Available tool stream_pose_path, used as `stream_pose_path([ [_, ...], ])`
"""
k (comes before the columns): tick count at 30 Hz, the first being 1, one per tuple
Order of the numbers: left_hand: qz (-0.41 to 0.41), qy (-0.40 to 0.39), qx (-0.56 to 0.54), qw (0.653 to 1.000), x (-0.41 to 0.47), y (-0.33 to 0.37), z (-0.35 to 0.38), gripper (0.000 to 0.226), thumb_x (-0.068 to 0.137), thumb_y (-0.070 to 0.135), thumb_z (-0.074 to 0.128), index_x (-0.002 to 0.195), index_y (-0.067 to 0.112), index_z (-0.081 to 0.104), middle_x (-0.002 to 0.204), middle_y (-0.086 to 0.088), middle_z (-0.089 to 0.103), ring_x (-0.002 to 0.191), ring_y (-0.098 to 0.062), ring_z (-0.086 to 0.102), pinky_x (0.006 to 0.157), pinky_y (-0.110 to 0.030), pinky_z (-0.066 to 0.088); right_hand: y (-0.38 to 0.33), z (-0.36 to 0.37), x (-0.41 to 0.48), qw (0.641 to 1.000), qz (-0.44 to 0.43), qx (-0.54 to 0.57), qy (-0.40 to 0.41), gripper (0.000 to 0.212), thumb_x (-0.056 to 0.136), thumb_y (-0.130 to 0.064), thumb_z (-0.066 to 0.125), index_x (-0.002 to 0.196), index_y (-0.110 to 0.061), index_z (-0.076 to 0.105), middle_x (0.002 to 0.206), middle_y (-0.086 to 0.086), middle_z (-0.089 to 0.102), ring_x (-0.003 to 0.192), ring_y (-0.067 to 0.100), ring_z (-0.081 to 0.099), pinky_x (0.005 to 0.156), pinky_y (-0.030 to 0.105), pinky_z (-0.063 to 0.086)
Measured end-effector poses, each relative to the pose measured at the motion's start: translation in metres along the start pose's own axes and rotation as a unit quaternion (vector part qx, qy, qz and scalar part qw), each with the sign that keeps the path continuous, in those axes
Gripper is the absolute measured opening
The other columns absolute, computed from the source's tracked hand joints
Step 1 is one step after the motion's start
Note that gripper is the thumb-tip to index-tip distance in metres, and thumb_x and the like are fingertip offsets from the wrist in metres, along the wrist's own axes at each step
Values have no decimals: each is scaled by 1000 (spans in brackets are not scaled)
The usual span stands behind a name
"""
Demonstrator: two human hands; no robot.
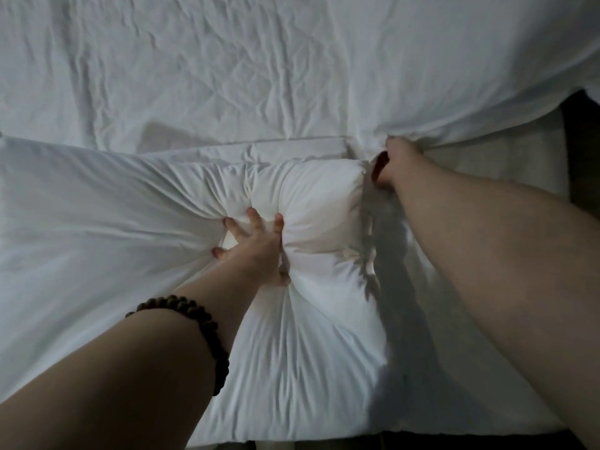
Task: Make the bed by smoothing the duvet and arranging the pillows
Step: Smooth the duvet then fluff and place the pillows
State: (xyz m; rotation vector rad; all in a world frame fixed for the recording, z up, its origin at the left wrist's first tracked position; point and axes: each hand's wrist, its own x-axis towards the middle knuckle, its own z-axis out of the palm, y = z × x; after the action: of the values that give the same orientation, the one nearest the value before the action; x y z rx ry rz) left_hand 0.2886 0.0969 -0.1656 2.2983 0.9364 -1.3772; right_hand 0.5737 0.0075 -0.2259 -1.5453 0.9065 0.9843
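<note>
Head view, looking down on the bed. The left hand is open, fingers spread and straight, pressing into the pillow so that creases radiate from the palm; a bead bracelet sits on that wrist. The right hand is closed on a bunched bit of the duvet edge, just beyond the pillow's far right corner; the fingers are mostly hidden, but folds converge on the fist. The pillow lies directly below the person, its long axis apparently running away from the near bed edge toward the duvet, whose edge crosses just past the pillow's far end. The right hand is nearer the duvet, the left nearer the pillow, so any pull on the duvet would come toward the pillow. More white padding lies to the left, touching the pillow; whether it is a second pillow I cannot tell. The duvet is heavily wrinkled. Dark floor at right; dim room.
</note>
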Motion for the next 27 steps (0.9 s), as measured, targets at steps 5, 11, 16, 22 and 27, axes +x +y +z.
stream_pose_path([
  [5, 3, -4, 4, 1000, -4, -1, -6, 129, 68, 59, 80, 151, 41, -18, 156, -14, -31, 135, -65, -24, 92, -87, 23, -29, 5, -86, 995, -68, 0, -70, 22, 99, -24, 45, 104, -12, 62, 95, 0, 63, 98, 14, 60, 80, 22, 52],
  [11, 55, 11, 24, 998, -47, -13, -34, 132, 61, 71, 73, 152, 40, -18, 161, -19, -17, 140, -64, -11, 108, -77, 16, -63, -1, -221, 978, -175, 18, -109, 20, 98, -37, 53, 97, -19, 62, 95, 2, 65, 94, 19, 66, 85, 36, 55],
  [16, 93, -36, -243, 965, -115, -52, -96, 96, 81, 49, 77, 156, 44, 18, 164, -4, 20, 146, -35, 30, 109, -58, 39, -65, -3, -344, 905, -374, -139, -147, 23, 100, -37, 50, 107, -17, 59, 107, 2, 65, 92, 18, 63, 78, 33, 51],
  [22, 157, -70, -726, 666, -225, -81, -221, 92, 86, 82, 36, 134, 6, 56, 132, -22, 61, 119, -48, 58, 100, -66, 43, 12, -19, -467, 803, -505, -275, -154, 37, 102, -31, 51, 68, -16, 48, 70, -5, 54, 64, 7, 52, 65, 21, 41],
  [27, 134, -21, -560, 817, -300, -71, -246, 58, 96, 54, 53, 123, 3, 62, 104, -13, 73, 92, -30, 69, 68, -36, 59, 78, -37, -539, 711, -536, -419, -178, 40, 102, -35, 53, 67, -16, 48, 61, -2, 53, 53, 8, 49, 52, 23, 35],
])
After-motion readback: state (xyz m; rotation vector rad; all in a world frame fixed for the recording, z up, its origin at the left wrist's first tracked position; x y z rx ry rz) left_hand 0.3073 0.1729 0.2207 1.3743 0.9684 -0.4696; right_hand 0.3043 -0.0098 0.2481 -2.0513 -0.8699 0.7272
